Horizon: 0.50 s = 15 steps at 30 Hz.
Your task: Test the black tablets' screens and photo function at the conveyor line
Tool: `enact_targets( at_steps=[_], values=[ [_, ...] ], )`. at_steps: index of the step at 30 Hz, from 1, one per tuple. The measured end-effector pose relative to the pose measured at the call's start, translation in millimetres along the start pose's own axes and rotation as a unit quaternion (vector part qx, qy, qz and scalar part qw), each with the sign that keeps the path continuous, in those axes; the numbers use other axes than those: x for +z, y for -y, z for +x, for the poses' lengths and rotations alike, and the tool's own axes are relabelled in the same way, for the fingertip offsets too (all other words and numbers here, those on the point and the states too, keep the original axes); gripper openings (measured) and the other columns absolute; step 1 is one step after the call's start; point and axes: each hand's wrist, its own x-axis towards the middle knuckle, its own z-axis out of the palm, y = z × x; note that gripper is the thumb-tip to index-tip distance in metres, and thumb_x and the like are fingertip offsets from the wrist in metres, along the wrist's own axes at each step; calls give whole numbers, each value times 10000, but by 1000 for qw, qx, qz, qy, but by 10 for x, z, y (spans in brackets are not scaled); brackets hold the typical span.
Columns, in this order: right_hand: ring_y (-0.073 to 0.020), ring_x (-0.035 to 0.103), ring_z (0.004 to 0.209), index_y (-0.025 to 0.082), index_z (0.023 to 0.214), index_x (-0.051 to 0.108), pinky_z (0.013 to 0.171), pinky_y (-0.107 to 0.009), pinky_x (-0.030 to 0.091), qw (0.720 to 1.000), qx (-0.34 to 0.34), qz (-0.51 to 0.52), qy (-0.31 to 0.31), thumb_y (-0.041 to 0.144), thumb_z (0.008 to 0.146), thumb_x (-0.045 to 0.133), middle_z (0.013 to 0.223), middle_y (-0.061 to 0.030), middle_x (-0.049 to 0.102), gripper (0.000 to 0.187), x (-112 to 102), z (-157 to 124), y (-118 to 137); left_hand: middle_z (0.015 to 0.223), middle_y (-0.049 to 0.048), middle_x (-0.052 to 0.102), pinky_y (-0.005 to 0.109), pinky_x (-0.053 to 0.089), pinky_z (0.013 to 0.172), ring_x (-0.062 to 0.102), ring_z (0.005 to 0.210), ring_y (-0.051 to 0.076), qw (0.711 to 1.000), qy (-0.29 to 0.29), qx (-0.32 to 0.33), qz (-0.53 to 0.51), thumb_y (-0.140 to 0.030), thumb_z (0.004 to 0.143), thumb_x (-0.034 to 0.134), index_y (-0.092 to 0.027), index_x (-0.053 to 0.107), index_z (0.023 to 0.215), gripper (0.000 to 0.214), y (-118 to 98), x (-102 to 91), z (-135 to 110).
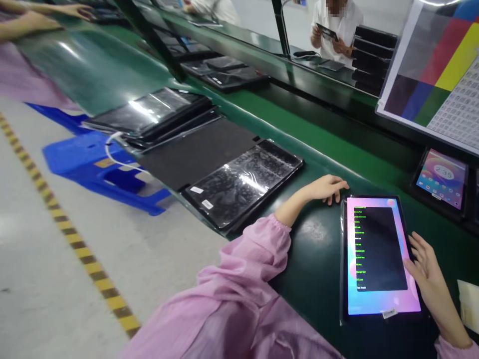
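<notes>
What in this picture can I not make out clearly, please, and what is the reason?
Head view only:
Green text lines on the tablet: too small to read.
White label on the tablet: too small to read.
Co-worker's hands: blurred and near the top edge.
Pale item: cut off by the right edge.

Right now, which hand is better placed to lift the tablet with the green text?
Probably your right hand: its fingers lie over the right edge of the tablet. Your left hand rests on the green bench, just off the tablet's top corner.
</notes>
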Motion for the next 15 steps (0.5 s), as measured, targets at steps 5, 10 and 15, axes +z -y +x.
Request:
enact_targets(
  at_steps=[5,10,15],
  values=[
    [-399,270,1596,370,1658,240,1242,-655,324,996,41,-4,85,618,949,690,1729,-124,292,876,21,-174,181,684,27,722,213,435,459,636,483,133,997,77,3,-6,-374,1028,541,-129,727,1099,316,-47,4,-75],
    [-399,256,1595,417,1664,196,1249,-648,300,989,30,-36,140,505,888,748,1734,-95,259,957,111,-299,277,678,17,693,218,459,496,655,530,146,995,96,8,-10,-377,999,570,-133,730,1109,311,-3,-103,-85],
    [-383,224,1610,428,1671,107,1264,-638,266,978,23,-75,191,399,818,756,1751,-76,192,1072,60,-315,292,716,29,709,231,463,517,674,567,160,995,95,11,-8,-374,998,540,-136,730,1155,343,40,-117,-71]
  ],
)
